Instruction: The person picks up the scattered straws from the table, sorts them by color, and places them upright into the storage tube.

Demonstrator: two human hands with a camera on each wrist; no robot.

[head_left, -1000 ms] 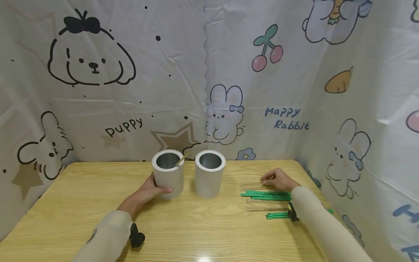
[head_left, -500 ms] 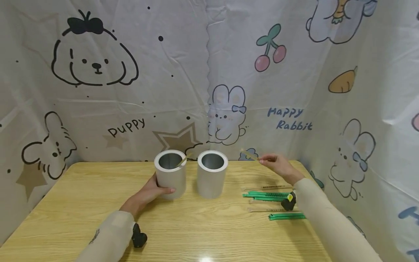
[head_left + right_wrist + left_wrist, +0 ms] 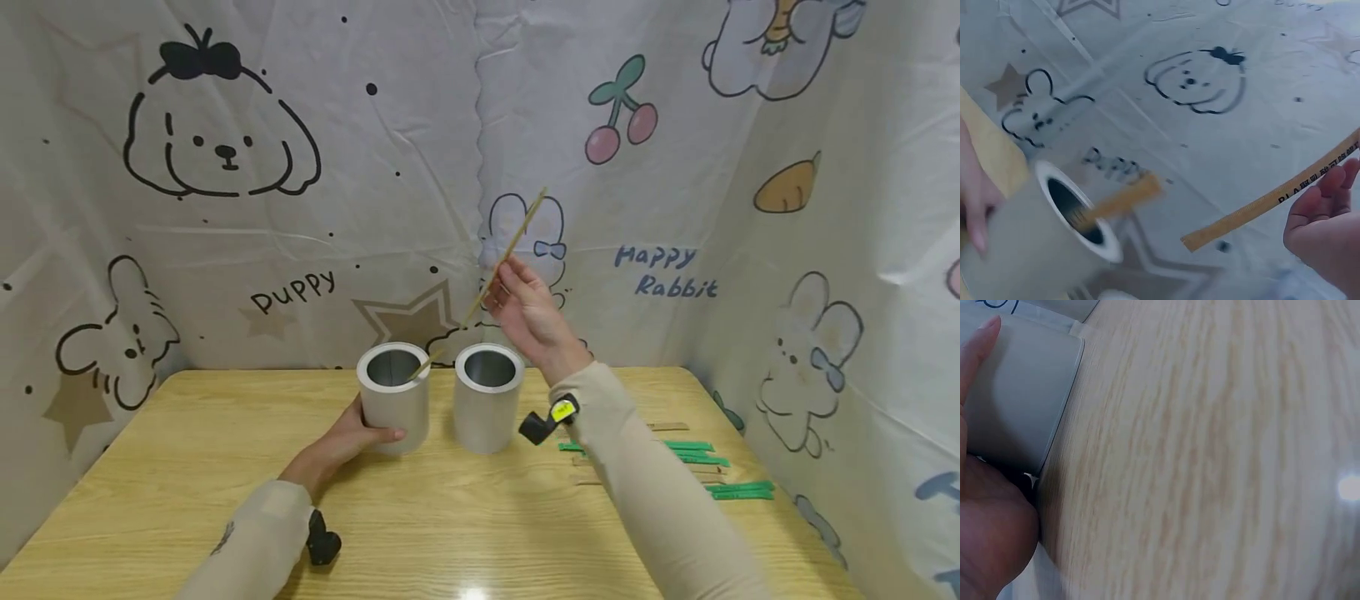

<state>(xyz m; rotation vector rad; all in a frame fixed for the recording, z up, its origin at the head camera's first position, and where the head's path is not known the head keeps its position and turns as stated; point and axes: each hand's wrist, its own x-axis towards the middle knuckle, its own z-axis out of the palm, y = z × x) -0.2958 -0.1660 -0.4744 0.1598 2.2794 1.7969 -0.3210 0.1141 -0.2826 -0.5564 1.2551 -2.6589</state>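
Note:
My left hand [image 3: 341,442] grips the left white canister [image 3: 397,410], thumb across its front, and the canister stands upright on the table. Out of its mouth leans a brown paper-wrapped straw [image 3: 429,363]. Above the canisters, my right hand [image 3: 534,318] pinches another brown wrapped straw [image 3: 525,225], held slanting with its lower end toward the left canister. In the right wrist view black print shows on this held straw [image 3: 1241,222], its end apart from the canister [image 3: 1029,244]. A second white canister [image 3: 486,421] stands just right of the first, its visible interior bare.
On the table's right side lie several green wrapped straws [image 3: 742,492] and brown wrapped straws [image 3: 670,427], partly hidden by my right forearm. The wooden table [image 3: 420,533] ends at a printed cloth [image 3: 420,167] hanging behind and at the sides.
My right hand has picked a brown straw from the pile, lifted it and carried it left, above the canisters, turning it upward. The left hand has kept its grip on the left canister.

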